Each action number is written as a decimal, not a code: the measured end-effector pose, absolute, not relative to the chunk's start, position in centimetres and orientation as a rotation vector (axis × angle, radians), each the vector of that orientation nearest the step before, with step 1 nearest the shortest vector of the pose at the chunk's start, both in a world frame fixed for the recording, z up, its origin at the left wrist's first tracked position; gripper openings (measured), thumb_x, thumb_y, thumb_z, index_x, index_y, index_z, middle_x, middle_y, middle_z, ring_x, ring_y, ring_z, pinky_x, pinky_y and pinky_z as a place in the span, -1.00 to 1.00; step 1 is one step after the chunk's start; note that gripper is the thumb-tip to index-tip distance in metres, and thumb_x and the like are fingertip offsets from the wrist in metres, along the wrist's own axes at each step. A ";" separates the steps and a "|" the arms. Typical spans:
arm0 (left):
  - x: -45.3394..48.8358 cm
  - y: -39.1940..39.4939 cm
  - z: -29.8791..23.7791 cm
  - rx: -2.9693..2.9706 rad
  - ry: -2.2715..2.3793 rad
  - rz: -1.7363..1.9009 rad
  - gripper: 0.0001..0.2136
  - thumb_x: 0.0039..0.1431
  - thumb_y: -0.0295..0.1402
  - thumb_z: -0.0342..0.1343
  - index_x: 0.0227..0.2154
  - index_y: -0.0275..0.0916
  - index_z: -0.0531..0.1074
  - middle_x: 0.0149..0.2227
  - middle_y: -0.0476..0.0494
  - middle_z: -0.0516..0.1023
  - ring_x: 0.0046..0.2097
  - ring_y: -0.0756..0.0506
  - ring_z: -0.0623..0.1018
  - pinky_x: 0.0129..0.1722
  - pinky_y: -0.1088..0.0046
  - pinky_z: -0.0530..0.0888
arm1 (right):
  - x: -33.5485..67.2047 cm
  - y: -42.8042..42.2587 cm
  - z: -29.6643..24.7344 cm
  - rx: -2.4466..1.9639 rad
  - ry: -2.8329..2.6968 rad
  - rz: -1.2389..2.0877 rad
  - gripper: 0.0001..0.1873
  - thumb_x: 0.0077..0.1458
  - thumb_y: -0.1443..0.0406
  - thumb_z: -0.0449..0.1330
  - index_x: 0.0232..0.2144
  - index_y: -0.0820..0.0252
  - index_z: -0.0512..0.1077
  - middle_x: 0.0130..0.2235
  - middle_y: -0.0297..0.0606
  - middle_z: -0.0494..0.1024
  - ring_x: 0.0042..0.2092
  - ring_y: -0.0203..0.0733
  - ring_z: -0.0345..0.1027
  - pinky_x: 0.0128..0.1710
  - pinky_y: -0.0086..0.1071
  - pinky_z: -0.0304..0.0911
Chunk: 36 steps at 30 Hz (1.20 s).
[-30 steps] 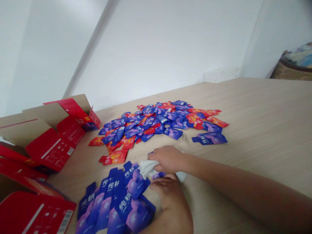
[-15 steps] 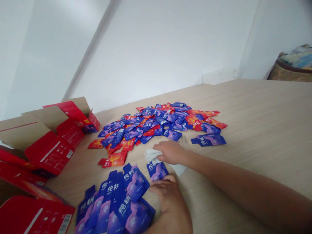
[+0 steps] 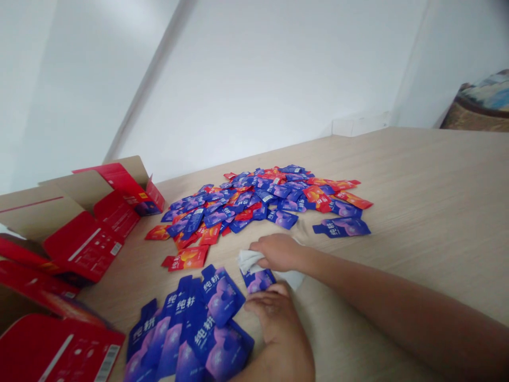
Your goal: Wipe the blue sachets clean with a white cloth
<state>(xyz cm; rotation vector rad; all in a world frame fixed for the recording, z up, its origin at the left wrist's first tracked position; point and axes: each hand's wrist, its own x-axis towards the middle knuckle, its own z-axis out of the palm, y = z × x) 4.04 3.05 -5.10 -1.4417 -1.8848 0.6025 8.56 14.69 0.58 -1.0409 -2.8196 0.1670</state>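
My right hand is closed on a folded white cloth and presses it onto the top end of a purple-blue sachet lying flat on the table. Part of the cloth trails under and behind that hand. At the near end of the same sachet, my left hand grips it, thumb and fingers against its lower edge. Left of my hands, several blue sachets lie overlapped, printed with purple fruit and white characters. A mixed heap of blue and red sachets spreads out beyond.
Open red cardboard boxes stand in a row along the left side, flaps out. A single blue sachet lies right of the heap. The pale wood table meets a white wall; a brown chair shows at far right.
My right hand and the cloth have shifted slightly toward me, covering more of the sachet's printed top. My left hand stays at its near end. The view has tilted a little.
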 end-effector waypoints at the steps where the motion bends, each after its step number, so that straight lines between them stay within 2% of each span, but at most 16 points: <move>1: 4.1 3.1 -5.3 -1.426 -1.886 0.601 -0.73 0.09 -0.61 -0.16 -0.30 -0.38 0.44 -0.26 -0.54 0.55 -0.25 -0.33 0.56 -0.21 0.01 0.34 | 8.8 15.0 0.6 -1.083 -2.800 0.147 -0.65 0.02 0.14 0.08 -0.13 0.08 0.34 -0.23 -0.18 0.51 -0.21 -0.06 0.39 -0.37 -0.33 0.18; 5: 4.0 3.1 -5.3 -1.455 -1.860 0.604 -0.74 0.07 -0.62 -0.14 -0.28 -0.39 0.43 -0.27 -0.54 0.55 -0.25 -0.33 0.55 -0.21 0.03 0.35 | 9.3 15.4 1.2 -1.141 -2.720 0.098 -0.68 0.01 0.16 0.08 -0.16 0.09 0.34 -0.22 -0.19 0.50 -0.19 -0.07 0.37 -0.34 -0.33 0.17; 15: 3.9 2.8 -3.5 -1.589 -1.937 0.578 -0.68 0.08 -0.65 -0.17 -0.21 -0.42 0.45 -0.23 -0.56 0.53 -0.23 -0.34 0.55 -0.24 0.10 0.38 | 7.9 13.0 1.8 -0.825 -2.882 0.189 -0.68 0.02 0.11 0.07 -0.18 0.07 0.36 -0.25 -0.23 0.50 -0.24 -0.10 0.38 -0.38 -0.35 0.15; 21: 4.0 2.2 -3.1 -1.568 -1.868 0.580 -0.69 0.07 -0.64 -0.15 -0.19 -0.45 0.43 -0.24 -0.59 0.52 -0.24 -0.34 0.55 -0.21 0.07 0.36 | 8.4 14.4 0.5 -1.047 -2.830 0.154 -0.63 0.02 0.12 0.06 -0.11 0.07 0.33 -0.23 -0.18 0.51 -0.23 -0.07 0.38 -0.40 -0.34 0.15; 26: 3.9 2.2 -3.5 -1.550 -1.824 0.606 -0.70 0.07 -0.63 -0.14 -0.20 -0.43 0.42 -0.26 -0.58 0.53 -0.24 -0.33 0.55 -0.23 0.08 0.36 | 9.3 15.5 1.2 -1.200 -2.739 0.104 -0.67 0.02 0.16 0.07 -0.14 0.10 0.34 -0.21 -0.17 0.50 -0.19 -0.06 0.37 -0.33 -0.32 0.16; 29: 3.9 2.4 -3.5 -1.551 -1.849 0.604 -0.71 0.07 -0.63 -0.14 -0.21 -0.41 0.42 -0.26 -0.56 0.54 -0.26 -0.32 0.56 -0.23 0.08 0.36 | 9.2 15.0 2.1 -1.127 -2.716 0.106 -0.69 0.04 0.17 0.06 -0.15 0.10 0.34 -0.20 -0.19 0.50 -0.17 -0.08 0.36 -0.31 -0.34 0.16; 36: 4.0 2.9 -4.0 -1.538 -1.899 0.584 -0.70 0.06 -0.65 -0.14 -0.22 -0.43 0.44 -0.25 -0.57 0.53 -0.25 -0.34 0.55 -0.23 0.08 0.36 | 8.1 13.0 1.9 -0.838 -2.887 0.174 -0.68 0.02 0.11 0.07 -0.17 0.06 0.36 -0.23 -0.23 0.51 -0.23 -0.09 0.39 -0.40 -0.35 0.16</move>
